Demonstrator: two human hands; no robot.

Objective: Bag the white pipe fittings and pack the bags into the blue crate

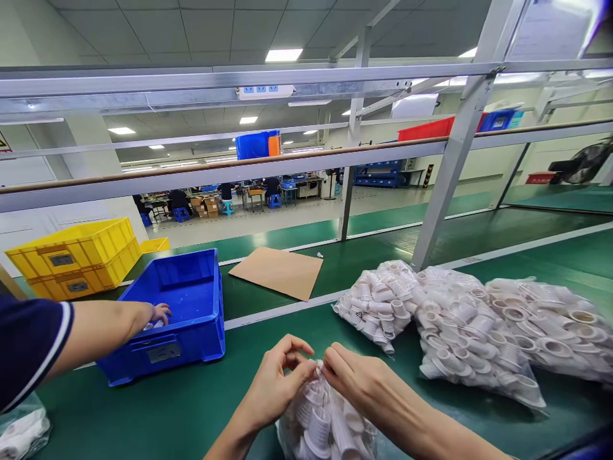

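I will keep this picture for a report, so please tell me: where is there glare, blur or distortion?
Head view: ceiling light panel burnt to white, purplish glare at upper right; head view: left hand, right hand and clear bag of white plastic fittings fairly sharp; head view: distant blue stool small and soft; head view: rightmost bag seems stretched towards the edge.

Left hand (pixel 275 386) and right hand (pixel 357 377) pinch a bag (pixel 328 425) (by its top).
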